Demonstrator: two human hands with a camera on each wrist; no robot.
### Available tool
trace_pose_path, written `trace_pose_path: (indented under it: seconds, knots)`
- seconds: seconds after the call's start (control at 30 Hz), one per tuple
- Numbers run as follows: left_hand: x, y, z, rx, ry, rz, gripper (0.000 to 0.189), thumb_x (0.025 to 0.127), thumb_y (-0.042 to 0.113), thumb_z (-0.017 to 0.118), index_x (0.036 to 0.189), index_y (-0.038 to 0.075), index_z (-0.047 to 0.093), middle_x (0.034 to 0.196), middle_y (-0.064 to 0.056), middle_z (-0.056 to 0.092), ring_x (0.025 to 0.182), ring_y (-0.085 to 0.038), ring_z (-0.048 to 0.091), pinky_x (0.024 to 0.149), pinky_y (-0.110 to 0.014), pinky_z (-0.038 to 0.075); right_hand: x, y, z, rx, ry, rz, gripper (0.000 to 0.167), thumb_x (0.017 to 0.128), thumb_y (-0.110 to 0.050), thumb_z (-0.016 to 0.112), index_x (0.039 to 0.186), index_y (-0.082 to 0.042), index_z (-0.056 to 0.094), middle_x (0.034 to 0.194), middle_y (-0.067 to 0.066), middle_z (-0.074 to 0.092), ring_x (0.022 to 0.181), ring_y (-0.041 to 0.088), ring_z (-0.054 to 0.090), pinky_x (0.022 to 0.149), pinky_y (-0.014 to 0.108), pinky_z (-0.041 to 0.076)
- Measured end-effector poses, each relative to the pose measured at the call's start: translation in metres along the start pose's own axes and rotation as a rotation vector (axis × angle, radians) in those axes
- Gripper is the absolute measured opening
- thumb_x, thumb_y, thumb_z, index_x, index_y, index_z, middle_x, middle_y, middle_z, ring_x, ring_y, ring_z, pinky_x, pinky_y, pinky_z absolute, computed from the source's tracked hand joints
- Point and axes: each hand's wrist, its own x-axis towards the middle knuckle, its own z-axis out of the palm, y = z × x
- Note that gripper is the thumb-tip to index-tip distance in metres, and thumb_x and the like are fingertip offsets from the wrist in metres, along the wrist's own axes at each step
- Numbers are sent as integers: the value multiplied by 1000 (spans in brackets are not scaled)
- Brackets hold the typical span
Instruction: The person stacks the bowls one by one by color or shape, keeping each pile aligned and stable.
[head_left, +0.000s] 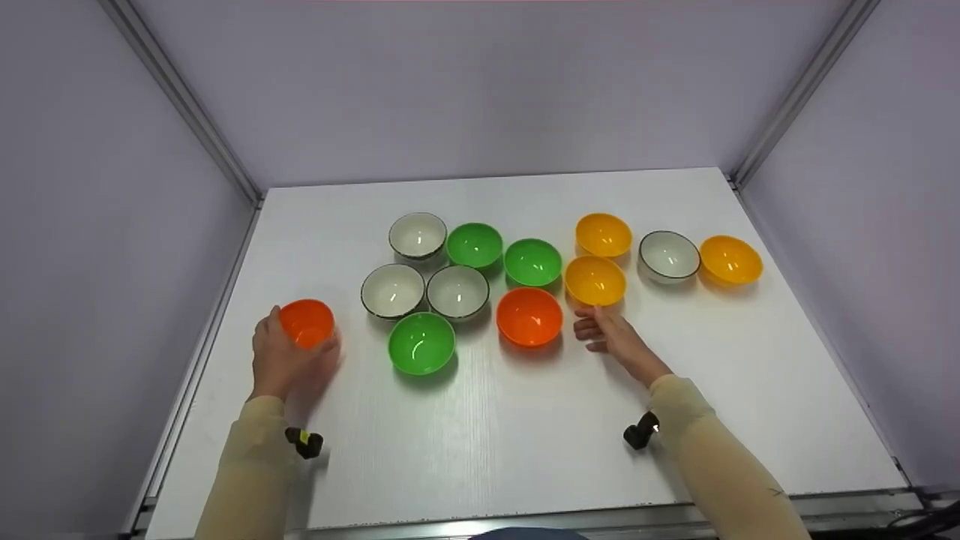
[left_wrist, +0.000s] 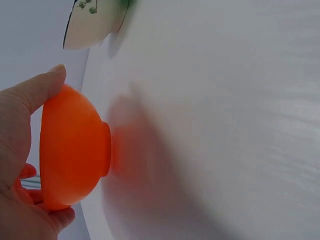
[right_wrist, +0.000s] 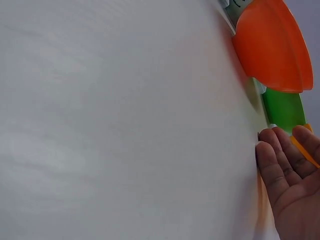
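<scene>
My left hand (head_left: 279, 356) grips an orange bowl (head_left: 309, 324) by its sides, thumb and fingers spread across it. In the left wrist view this orange bowl (left_wrist: 75, 150) has its foot close to the table with a shadow beside it; whether they touch I cannot tell. My right hand (head_left: 619, 341) holds nothing, its fingers fairly straight, just in front of a yellow bowl (head_left: 595, 281). To its left stands another orange bowl (head_left: 529, 317). The right wrist view shows that orange bowl (right_wrist: 272, 47) with a second line near its rim, beyond the right hand (right_wrist: 295, 185).
White bowls with dark rims (head_left: 393, 291) and green bowls (head_left: 421, 343) stand close together mid-table. Toward the right are two more yellow bowls (head_left: 730, 260) and a white bowl (head_left: 669, 256). Grey walls (head_left: 480, 97) enclose the back and sides of the white table (head_left: 450, 450).
</scene>
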Motion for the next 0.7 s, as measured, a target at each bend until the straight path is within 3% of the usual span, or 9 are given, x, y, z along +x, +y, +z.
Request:
trace_pose_path:
  seconds: [0.2,0.4,0.57,0.7]
  knots:
    - [-3,11,-2,-21,36,62,118,71,52,79,153,4,8,146,-25,26,128,-44,32,98,-64,38,-1,2,-1,4,-12,6,61,104,-48,23,141,-3,42,127,24,54,117,37,52,97,47,46]
    - [-8,37,-3,-44,49,128,120,68,53,81,153,7,11,146,-22,28,126,-43,36,96,-64,40,-3,-1,0,-11,4,3,60,104,-48,23,141,-5,44,128,21,54,116,34,54,95,45,48]
    - [-15,60,-4,-52,74,227,118,66,49,84,152,6,15,145,-22,30,125,-42,38,94,-63,42,-4,-7,2,-21,13,-17,65,102,-53,25,141,-4,44,132,22,51,117,36,53,97,48,46]
    - [-23,81,-2,-48,102,334,115,64,42,87,150,3,20,144,-22,33,126,-41,39,94,-62,43,-4,-14,5,-42,65,-58,65,102,-52,28,137,0,48,129,24,53,114,37,53,97,49,45]
